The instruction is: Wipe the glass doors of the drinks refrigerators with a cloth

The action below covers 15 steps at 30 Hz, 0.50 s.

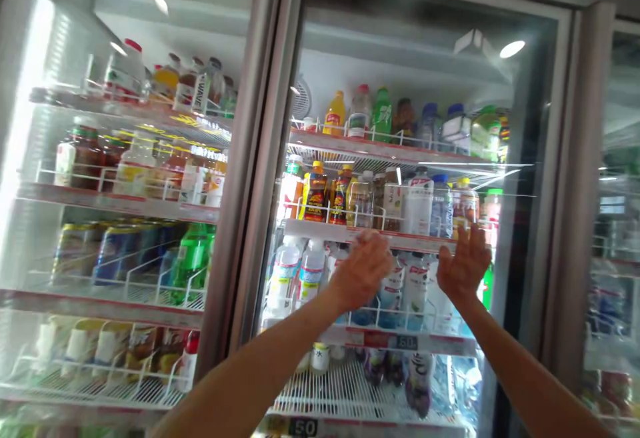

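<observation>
My left hand (364,270) is raised in front of the middle cooler's glass door (420,45). Its fingers look curled together and are smeared by motion; whatever they may hold cannot be made out. To the right, my right hand (465,265) is lifted with its palm toward the glass and its fingers stretched out, holding nothing. Whether either hand touches the glass is unclear. Behind the hands are clear bottles with blue drink (393,291), and above them a shelf of bottles, including dark ones with yellow caps (316,195).
A thick metal door frame (250,158) divides this cooler from the left one, where bottles and cans (117,251) line wire racks. On the right stands another door frame (575,211). Purple bottles (419,385) sit on a low rack. Lights reflect on the glass.
</observation>
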### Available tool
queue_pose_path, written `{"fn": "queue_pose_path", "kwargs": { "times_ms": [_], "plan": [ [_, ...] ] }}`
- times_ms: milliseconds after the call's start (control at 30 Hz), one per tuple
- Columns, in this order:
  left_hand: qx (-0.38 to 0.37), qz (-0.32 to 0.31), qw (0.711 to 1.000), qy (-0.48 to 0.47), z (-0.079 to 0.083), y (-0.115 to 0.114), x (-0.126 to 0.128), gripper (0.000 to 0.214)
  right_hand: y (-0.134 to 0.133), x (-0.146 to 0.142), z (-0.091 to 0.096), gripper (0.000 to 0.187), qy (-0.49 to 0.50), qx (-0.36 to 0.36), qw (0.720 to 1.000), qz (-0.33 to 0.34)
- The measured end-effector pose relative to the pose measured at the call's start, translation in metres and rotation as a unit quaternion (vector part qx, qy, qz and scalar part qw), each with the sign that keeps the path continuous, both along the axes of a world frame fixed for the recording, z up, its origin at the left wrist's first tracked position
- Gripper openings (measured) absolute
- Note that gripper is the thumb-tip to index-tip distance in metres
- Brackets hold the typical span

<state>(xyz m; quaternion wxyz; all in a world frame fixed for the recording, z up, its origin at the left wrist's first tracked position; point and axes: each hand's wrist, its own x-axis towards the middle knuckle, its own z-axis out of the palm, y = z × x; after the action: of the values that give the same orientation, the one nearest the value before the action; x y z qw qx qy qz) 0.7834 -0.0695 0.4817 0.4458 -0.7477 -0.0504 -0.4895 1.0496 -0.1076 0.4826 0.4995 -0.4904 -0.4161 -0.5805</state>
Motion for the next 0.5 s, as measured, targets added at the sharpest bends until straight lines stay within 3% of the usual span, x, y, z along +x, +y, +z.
{"fn": "queue_pose_path", "kwargs": {
  "times_ms": [33,100,167,200,267,333,433,500],
  "plan": [
    [0.017,-0.005,0.998,0.059,-0.002,-0.002,-0.001,0.048,0.0,0.002,0.0,0.061,-0.008,0.0,1.0,-0.005],
    [0.014,-0.015,0.998,0.064,0.014,0.0,-0.019,0.044,-0.001,0.005,0.0,0.061,-0.015,-0.001,1.0,-0.012],
    [-0.041,-0.015,0.996,-0.076,0.046,0.005,-0.044,0.044,-0.001,0.004,-0.001,0.061,-0.013,-0.009,1.0,-0.016],
    [-0.08,-0.009,0.98,-0.181,0.061,0.008,-0.053,0.045,-0.001,0.002,-0.001,0.062,-0.013,-0.013,1.0,-0.017],
    [-0.128,0.001,0.95,-0.286,0.073,0.008,-0.055,0.046,-0.004,0.0,-0.001,0.063,-0.015,-0.023,0.999,-0.016],
    [-0.135,0.009,0.962,-0.237,0.059,0.002,-0.038,0.048,-0.009,0.004,0.001,0.065,-0.029,-0.041,0.999,-0.01],
    [-0.095,0.026,0.995,0.035,0.023,-0.008,-0.012,0.052,-0.021,0.03,0.008,0.063,-0.067,-0.098,0.993,-0.012],
    [-0.08,0.042,0.988,0.125,0.021,-0.006,-0.015,0.052,-0.025,0.056,0.013,0.063,-0.046,-0.082,0.995,-0.027]
  ]
}}
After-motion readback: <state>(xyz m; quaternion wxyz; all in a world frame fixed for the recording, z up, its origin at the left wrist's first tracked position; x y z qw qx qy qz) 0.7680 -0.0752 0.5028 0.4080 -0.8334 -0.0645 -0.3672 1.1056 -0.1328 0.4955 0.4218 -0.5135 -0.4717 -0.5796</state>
